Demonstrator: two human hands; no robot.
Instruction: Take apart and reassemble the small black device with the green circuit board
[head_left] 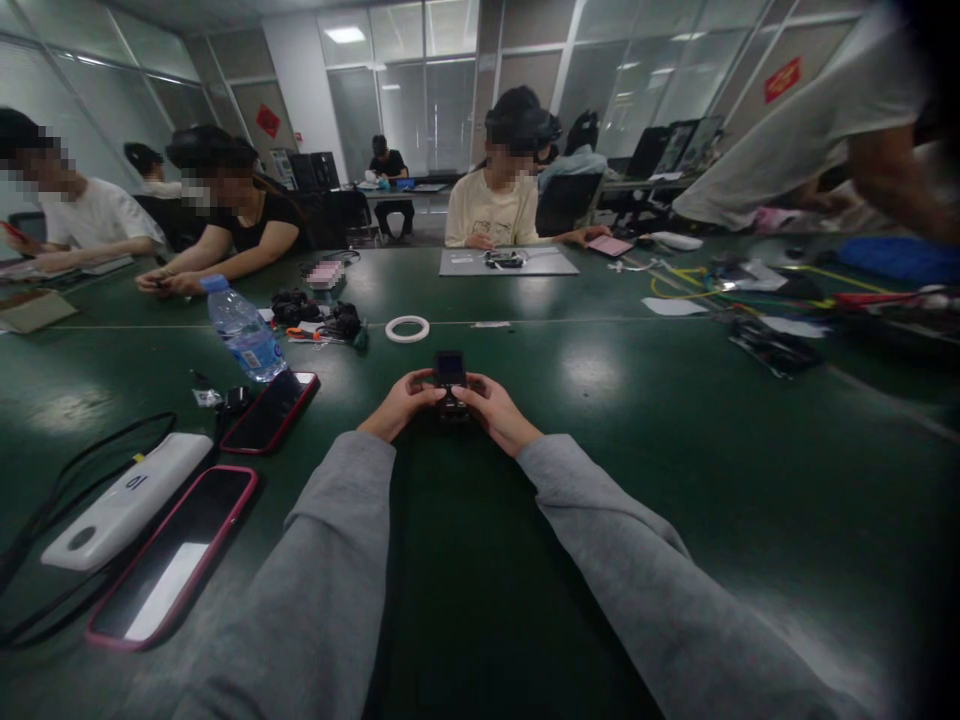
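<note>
Between my two hands is a small black handheld device [451,372] with a dark screen at its top and buttons below, held upright at the middle of the green table [480,560]. My left hand [409,400] grips its left side, the thumb over the buttons. From the right, my right hand [496,408] closes round the other side, its thumb also on the button area. Fingers behind the device are hidden. Just beyond it lies a white ring [407,321] that looks like a tape roll.
To my left are a water bottle [244,330], a red-edged phone [271,412], a pink-cased phone [176,555], a white power bank [131,500] and black cables. Electronics and wires [772,340] lie at the right. People sit across the table; another person leans in at right.
</note>
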